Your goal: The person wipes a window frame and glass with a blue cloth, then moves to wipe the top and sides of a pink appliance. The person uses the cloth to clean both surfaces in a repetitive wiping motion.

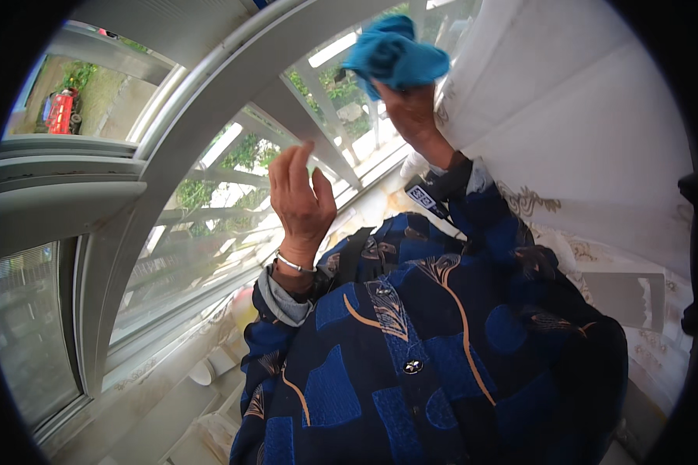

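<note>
Near the top of the view, my right hand [413, 119] grips a bunched blue cloth [398, 55] up against the window glass [331, 87], beside the patterned white wall. My left hand [302, 192] is raised before the same window with its fingers apart and somewhat bent, and holds nothing; whether its fingertips touch the pane I cannot tell. A silver bangle [295, 264] circles my left wrist. The white window frame [203, 93] curves past on the left. Part of my right fingers is hidden behind the cloth.
A patterned white tiled wall [587, 122] rises at the right. Bars [221, 174] and greenery show through the glass. At the left another window pane [29, 331] stands in its frame, and a red vehicle [61, 112] is outside. A light sill runs beneath the window.
</note>
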### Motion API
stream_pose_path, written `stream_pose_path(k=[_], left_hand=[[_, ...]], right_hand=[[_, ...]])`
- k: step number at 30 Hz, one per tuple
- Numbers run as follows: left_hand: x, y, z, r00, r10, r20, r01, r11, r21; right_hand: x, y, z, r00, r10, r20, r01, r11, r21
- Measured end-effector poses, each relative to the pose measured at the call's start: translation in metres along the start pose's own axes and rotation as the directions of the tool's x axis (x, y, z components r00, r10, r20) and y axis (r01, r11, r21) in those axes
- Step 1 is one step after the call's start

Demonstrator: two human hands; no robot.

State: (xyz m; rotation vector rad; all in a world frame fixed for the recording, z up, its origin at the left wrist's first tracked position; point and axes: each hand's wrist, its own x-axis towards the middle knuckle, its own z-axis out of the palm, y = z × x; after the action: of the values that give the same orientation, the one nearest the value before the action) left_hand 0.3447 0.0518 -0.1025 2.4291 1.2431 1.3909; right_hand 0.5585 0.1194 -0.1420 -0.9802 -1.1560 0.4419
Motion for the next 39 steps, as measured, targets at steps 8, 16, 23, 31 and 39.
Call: stream_pose_path(k=[8,16,23,31,39], left_hand=[[-0.013,-0.01,0.008,0.967,-0.241,0.081,0.249,0.962,-0.109],[-0.028,-0.023,0.031,0.886,-0.364,0.288,0.415,0.899,-0.139],[-0.041,-0.042,0.043,0.786,-0.42,0.454,0.505,0.859,-0.079],[-0.044,-0.047,0.042,0.8,-0.361,0.479,0.459,0.883,-0.101],[-0.049,-0.056,0.029,0.812,-0.409,0.415,0.503,0.852,-0.144]], right_hand=[[-0.086,0.034,0.031,0.871,0.207,0.445,-0.209,0.977,-0.046],[-0.073,0.021,0.03,0.943,0.047,0.329,0.01,0.986,-0.169],[-0.102,0.038,0.024,0.68,0.507,0.53,-0.231,0.834,-0.502],[-0.1,0.035,0.032,0.937,0.097,0.336,-0.083,0.995,-0.057],[-0.137,0.067,0.025,0.618,0.486,0.618,-0.237,0.865,-0.443]])
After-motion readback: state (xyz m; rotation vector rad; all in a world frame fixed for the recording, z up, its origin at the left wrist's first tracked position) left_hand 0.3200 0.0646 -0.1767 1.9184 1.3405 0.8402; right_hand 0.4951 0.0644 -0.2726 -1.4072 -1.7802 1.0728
